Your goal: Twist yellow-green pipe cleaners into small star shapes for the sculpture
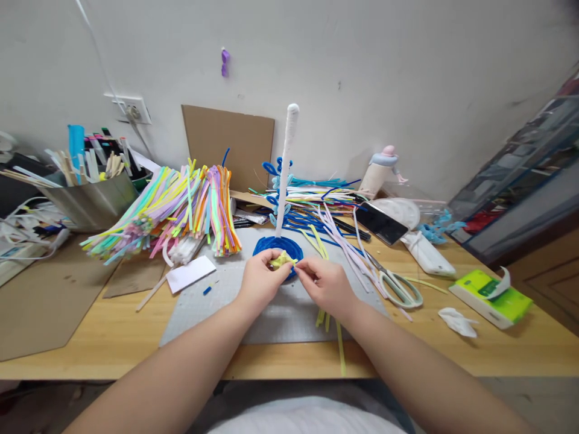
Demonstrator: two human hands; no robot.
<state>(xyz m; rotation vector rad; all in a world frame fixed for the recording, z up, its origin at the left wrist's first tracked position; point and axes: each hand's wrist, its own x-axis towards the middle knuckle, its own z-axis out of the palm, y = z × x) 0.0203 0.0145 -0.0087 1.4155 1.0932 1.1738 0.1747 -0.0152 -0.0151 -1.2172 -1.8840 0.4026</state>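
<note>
My left hand (260,278) pinches a small yellow piece (283,260) made of fuzzy stems, over the front of a round blue base (292,244). Close on its right, my right hand (326,284) has thumb and forefinger pressed together at the yellow piece's edge. A white wrapped rod (284,169) stands upright behind the hands, with blue looped shapes (274,199) beside it. Yellow stems (340,346) lie partly under my right hand and hang toward the table's front edge. The grey mat (203,319) lies beneath.
Bundles of coloured stems (181,211) and a metal pot (90,202) stand left. Scissors (400,289), a black phone (381,222), a green tissue pack (491,298) and a crumpled tissue (458,322) lie right. Behind are cardboard (226,144) and a bottle (379,172).
</note>
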